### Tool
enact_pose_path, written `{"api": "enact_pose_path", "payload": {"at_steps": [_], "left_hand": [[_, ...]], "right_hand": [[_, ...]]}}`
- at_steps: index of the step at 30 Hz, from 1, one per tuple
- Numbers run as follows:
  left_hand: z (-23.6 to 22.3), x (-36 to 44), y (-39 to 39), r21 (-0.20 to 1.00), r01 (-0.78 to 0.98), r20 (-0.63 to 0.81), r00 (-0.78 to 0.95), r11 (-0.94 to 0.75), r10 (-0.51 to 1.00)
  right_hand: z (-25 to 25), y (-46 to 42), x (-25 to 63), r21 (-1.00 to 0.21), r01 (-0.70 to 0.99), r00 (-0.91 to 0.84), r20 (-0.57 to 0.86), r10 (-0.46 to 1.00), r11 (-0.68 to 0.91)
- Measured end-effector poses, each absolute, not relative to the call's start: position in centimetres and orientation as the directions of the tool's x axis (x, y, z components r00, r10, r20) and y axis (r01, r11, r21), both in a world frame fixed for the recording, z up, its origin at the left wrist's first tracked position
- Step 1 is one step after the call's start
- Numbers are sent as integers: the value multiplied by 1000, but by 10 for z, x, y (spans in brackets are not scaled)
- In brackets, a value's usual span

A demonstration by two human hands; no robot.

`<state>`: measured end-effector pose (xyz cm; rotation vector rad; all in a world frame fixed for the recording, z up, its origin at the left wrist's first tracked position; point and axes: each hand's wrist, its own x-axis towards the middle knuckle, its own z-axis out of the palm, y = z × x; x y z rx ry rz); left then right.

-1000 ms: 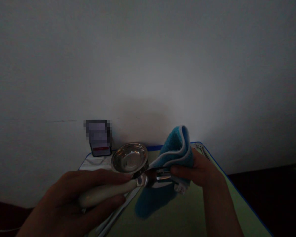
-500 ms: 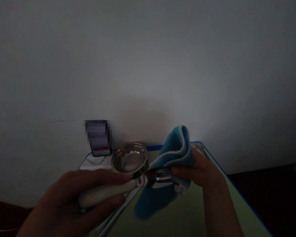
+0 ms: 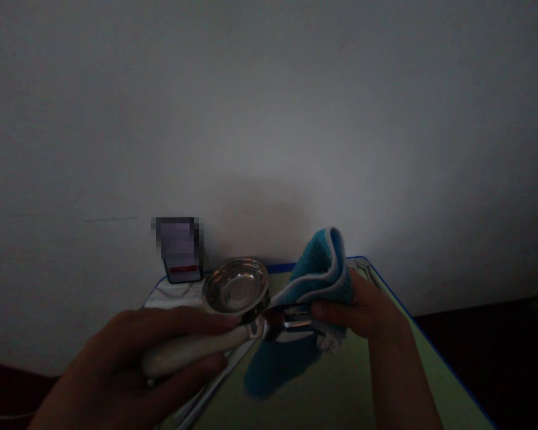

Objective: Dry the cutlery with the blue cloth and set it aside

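Observation:
My left hand (image 3: 130, 364) is closed around the pale handle of a white-handled metal utensil (image 3: 197, 353). Its shiny head has slots or tines and points to the right; the dim light hides its exact kind. At that end, my right hand (image 3: 363, 307) grips a folded blue cloth (image 3: 316, 266) with light edging, the thumb pressing near the utensil's tip. Part of the cloth hangs below the metal, and a small white tag shows on it. Just behind the utensil stands a round steel bowl (image 3: 237, 286).
A phone (image 3: 182, 251) leans upright against the wall (image 3: 269, 119) at the table's back left. The light green table (image 3: 341, 388) has a blue edge. Thin metal utensils (image 3: 370, 272) lie at its back right corner. Long metal pieces (image 3: 206, 388) lie beneath my left hand.

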<state>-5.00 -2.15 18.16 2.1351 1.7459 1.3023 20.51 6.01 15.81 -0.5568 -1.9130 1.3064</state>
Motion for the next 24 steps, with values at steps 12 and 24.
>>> {"api": "enact_pose_path", "payload": {"at_steps": [12, 24], "left_hand": [[183, -49, -21, 531, 764, 565, 3, -367, 825], [184, -50, -21, 536, 761, 547, 18, -366, 837]], "right_hand": [[160, 62, 209, -898, 23, -659, 317, 682, 440], [162, 60, 208, -916, 18, -660, 290, 693, 400]]}}
